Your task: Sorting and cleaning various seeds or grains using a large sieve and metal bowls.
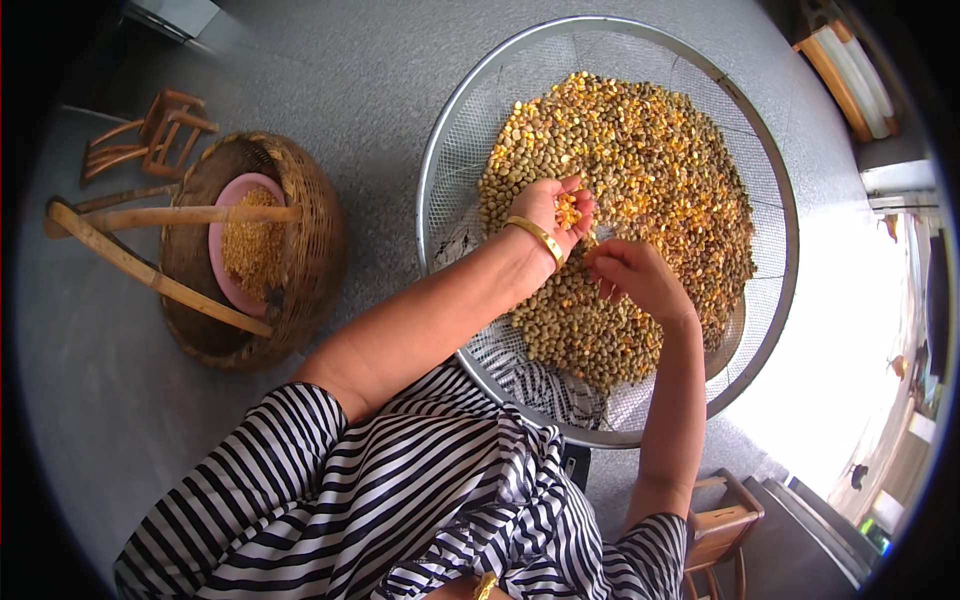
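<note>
A wide round wire-mesh sieve point(790, 222) lies in front of me, with a broad heap of greenish-brown beans point(565, 335) mixed with yellow-orange corn kernels in it. My left hand point(545, 208), with a gold bangle at the wrist, is cupped palm up over the heap. Several yellow-orange kernels point(567, 211) rest in its palm, held by the curled fingers. To its right, my right hand point(648, 280) is turned down just above the beans. Its thumb and fingers are pinched together beside the left fingertips; what they hold, if anything, is too small to tell.
On the floor to the left stands a woven basket point(320, 265) with a tall wooden handle; inside, a pink basin point(218, 245) holds yellow kernels. Small wooden chairs stand behind the basket point(160, 130) and at the lower right point(722, 525). Bright light falls across the floor on the right.
</note>
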{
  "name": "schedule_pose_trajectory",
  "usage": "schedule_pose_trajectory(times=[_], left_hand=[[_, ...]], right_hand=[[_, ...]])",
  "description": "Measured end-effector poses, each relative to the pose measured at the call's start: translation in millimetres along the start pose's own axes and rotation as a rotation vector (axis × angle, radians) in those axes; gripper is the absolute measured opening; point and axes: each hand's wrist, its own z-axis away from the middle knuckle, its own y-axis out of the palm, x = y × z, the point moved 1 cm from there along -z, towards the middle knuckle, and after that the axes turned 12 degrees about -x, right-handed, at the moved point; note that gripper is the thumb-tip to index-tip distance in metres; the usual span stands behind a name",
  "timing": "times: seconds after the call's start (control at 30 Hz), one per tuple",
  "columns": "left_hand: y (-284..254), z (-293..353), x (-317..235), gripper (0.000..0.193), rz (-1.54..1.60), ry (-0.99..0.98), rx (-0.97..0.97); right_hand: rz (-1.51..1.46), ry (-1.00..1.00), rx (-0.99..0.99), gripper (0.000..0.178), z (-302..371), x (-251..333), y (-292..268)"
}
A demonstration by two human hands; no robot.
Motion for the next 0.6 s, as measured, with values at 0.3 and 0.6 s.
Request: schedule_pose_trajectory(times=[0.3, 0.6], left_hand=[[1.8, 3.9, 2.4, 0.018, -0.027, -0.001, -0.037], [0.0, -3.7, 8.1, 0.016, -0.080, -0.091, -0.046]], right_hand=[[0.036, -0.067, -0.553, 0.019, -10.6, -19.3, -33.5], [0.505, -0.332, -0.740, 0.010, -10.3, -27.6, -37.0]])
